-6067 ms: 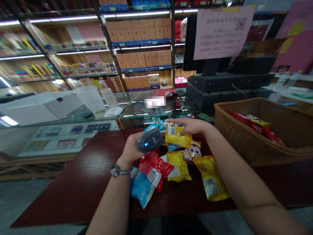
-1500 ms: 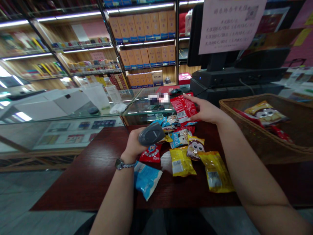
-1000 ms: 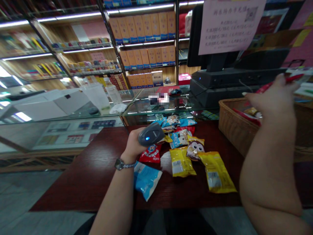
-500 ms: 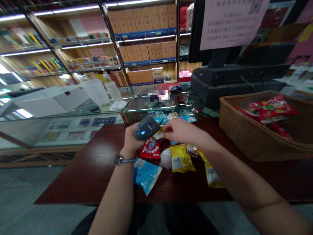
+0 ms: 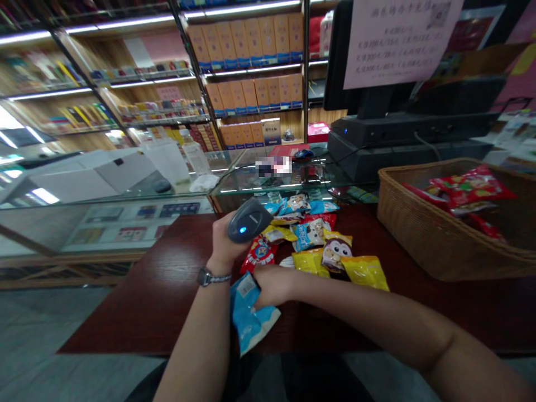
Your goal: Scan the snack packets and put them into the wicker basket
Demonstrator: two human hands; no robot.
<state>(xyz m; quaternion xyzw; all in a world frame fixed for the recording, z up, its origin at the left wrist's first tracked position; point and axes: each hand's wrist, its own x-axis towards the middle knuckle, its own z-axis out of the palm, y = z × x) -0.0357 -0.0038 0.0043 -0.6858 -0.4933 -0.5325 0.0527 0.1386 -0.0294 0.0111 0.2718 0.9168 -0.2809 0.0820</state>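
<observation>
On the counter [image 5: 146,301] | left hand [image 5: 221,245] grips scanner [image 5: 247,220] | right hand [image 5: 270,285] pinches blue packet [image 5: 251,326] | basket [image 5: 419,231] holds red packets [image 5: 469,187]

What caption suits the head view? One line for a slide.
Left hand holds a scanner; right hand grips a blue packet beside other snacks on a wooden table.

The scanner [image 5: 247,220] you hold is grey, with one small blue light. The snack packet [image 5: 251,321] under your fingers [image 5: 268,285] is light blue and white. Your desk [image 5: 159,296] is dark reddish-brown with wood grain, and the woven basket [image 5: 419,229] is brown.
</observation>
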